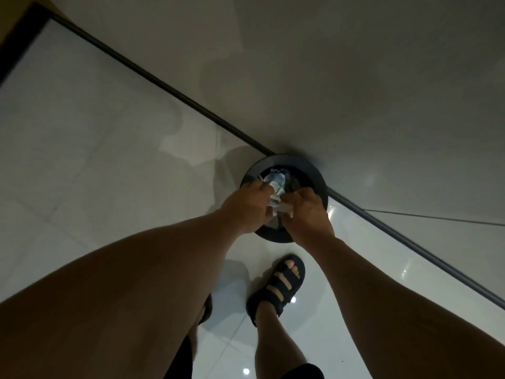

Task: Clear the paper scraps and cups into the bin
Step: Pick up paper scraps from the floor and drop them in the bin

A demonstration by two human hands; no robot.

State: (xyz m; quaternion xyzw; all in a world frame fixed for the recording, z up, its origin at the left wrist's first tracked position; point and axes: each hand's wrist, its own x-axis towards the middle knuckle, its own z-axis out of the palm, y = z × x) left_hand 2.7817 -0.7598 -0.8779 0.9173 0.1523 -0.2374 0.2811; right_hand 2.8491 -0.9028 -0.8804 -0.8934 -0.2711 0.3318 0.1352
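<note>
White paper scraps (276, 201) are pinched between the curled fingers (262, 188) of the left hand (246, 207) and the right hand (310, 216), just right of the frame's centre. They are held directly over the mouth of the round black bin (314, 173), seemingly so that they drop inside when released rather than onto the tiled floor (82, 160). A crumpled white-and-blue wad (277, 178) is already seen in the upper part of the opening, no cups are seen, and a sandalled foot (281, 283) is planted just below the bin, apparently to keep it within easy reach.
</note>
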